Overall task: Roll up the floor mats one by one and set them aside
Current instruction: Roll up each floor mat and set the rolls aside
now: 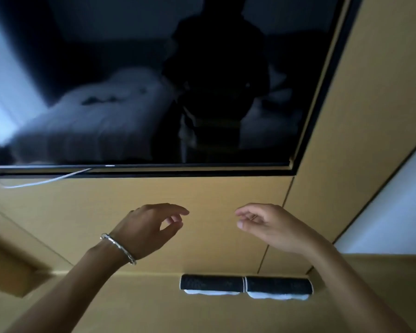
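Head view, read from left to right. At 9 o'clock, a white cable hangs under the lower edge of the dark wall screen. At 8 o'clock, the left hand, with a metal bracelet on its wrist, is raised before the wooden wall panel; its grip is loosely spread, thumb and fingers curved but apart, and it holds nothing. At 6 o'clock, two rolled mats, dark outside with white pile showing beneath, lie end to end on the wooden table, pressed against the foot of the panel. At 4 o'clock, the right hand mirrors the left: grip spread, empty, well above the rolls.

Judgement: these two mats appear already rolled and set aside, and both hands are clear of them. No unrolled mat is visible here. The next move would call for turning toward the floor to find any remaining mat, then taking one short edge with both hands.
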Action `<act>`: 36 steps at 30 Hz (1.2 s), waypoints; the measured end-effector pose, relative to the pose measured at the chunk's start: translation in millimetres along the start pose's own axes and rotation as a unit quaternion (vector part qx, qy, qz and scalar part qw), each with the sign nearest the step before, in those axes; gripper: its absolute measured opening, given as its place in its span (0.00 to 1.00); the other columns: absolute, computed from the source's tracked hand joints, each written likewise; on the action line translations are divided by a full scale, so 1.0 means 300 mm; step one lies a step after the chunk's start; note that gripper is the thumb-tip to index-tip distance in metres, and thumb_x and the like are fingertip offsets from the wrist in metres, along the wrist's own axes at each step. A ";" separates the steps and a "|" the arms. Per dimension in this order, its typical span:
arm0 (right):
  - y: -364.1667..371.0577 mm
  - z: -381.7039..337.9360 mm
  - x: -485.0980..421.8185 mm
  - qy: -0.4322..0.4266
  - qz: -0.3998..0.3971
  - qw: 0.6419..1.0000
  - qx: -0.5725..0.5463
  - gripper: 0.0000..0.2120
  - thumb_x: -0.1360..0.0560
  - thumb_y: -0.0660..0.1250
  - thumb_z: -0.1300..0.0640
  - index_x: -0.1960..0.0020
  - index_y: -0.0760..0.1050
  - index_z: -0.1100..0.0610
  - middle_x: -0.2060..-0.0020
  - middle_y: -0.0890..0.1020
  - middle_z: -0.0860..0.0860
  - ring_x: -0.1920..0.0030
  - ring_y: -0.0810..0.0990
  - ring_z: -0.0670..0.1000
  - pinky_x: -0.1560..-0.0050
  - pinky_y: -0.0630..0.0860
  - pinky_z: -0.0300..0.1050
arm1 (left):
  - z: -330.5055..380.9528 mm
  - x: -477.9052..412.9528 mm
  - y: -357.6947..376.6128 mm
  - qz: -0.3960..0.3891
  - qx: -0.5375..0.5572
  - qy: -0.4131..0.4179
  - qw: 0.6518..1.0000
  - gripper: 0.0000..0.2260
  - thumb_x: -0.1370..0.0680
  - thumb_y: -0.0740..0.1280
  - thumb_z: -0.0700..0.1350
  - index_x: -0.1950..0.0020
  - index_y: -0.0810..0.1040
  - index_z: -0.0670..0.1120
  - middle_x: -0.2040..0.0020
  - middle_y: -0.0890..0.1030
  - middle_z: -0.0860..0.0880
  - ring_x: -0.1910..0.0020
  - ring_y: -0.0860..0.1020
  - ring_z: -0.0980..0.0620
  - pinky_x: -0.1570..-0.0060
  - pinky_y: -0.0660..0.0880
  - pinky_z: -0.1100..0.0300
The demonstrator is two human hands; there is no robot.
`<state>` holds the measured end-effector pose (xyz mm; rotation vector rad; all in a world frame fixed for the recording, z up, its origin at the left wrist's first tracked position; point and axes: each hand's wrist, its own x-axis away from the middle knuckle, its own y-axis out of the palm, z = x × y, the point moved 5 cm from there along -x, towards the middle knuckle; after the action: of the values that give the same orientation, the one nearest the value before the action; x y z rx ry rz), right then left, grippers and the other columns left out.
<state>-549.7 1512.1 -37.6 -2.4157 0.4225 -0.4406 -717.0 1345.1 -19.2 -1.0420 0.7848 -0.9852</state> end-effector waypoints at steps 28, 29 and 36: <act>1.421 -1.595 -0.207 -0.305 -0.281 0.879 0.236 0.16 0.24 0.65 0.46 0.37 0.75 0.46 0.47 0.78 0.43 0.46 0.77 0.44 0.42 0.73 0.42 | -1.084 1.681 -0.579 0.254 -0.013 -0.360 0.898 0.15 0.26 0.61 0.58 0.42 0.78 0.57 0.55 0.76 0.68 0.58 0.77 0.67 0.57 0.79 0.59; 1.470 -1.632 -0.198 -0.315 -0.289 0.871 0.242 0.16 0.24 0.65 0.46 0.37 0.75 0.46 0.47 0.78 0.43 0.46 0.77 0.44 0.42 0.73 0.42 | -1.093 1.747 -0.585 0.263 -0.007 -0.376 0.888 0.13 0.25 0.63 0.54 0.41 0.78 0.56 0.54 0.77 0.65 0.57 0.78 0.65 0.56 0.79 0.58; 1.845 -1.871 -0.054 -0.403 -0.375 0.789 0.273 0.18 0.23 0.64 0.47 0.34 0.73 0.50 0.44 0.79 0.47 0.45 0.77 0.45 0.43 0.74 0.41 | -1.076 2.196 -0.600 0.347 0.023 -0.490 0.799 0.12 0.26 0.69 0.50 0.43 0.79 0.52 0.56 0.81 0.62 0.59 0.79 0.67 0.55 0.78 0.62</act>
<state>-898.9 807.5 19.8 -1.8479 -0.9460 0.1792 -810.7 595.8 0.2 -0.9366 0.1998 0.2212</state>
